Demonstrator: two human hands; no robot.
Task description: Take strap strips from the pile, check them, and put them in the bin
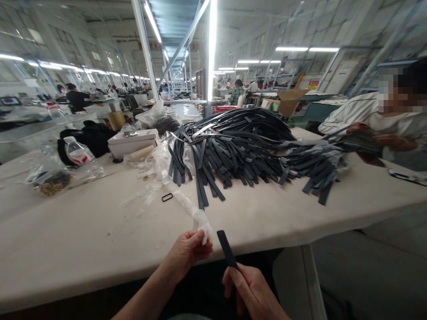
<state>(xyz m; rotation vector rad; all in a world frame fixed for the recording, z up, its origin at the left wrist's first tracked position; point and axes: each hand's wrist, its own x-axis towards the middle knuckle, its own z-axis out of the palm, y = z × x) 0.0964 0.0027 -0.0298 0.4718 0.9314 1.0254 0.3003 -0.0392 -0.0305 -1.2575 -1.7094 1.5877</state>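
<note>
My left hand (192,249) is closed on the end of a crumpled strip of translucent white plastic (203,221) at the table's front edge. The strip runs back towards the pile. In my right hand (248,284) a dark grey strap (227,249) is gripped, its flat end pointing up and away from me. A large bundle of dark straps (233,151) lies across the table ahead, loose ends towards me. A black rectangular ring (167,197) rests on the cloth left of the plastic, with a small brass-coloured piece (146,178) behind it.
On the left are a bag of brass-coloured parts (50,184), a plastic bottle (78,151) and a white box (133,141). At the right a person (373,120) handles dark straps. A phone-like object (407,177) lies near the right edge. A metal post (211,58) rises behind the pile.
</note>
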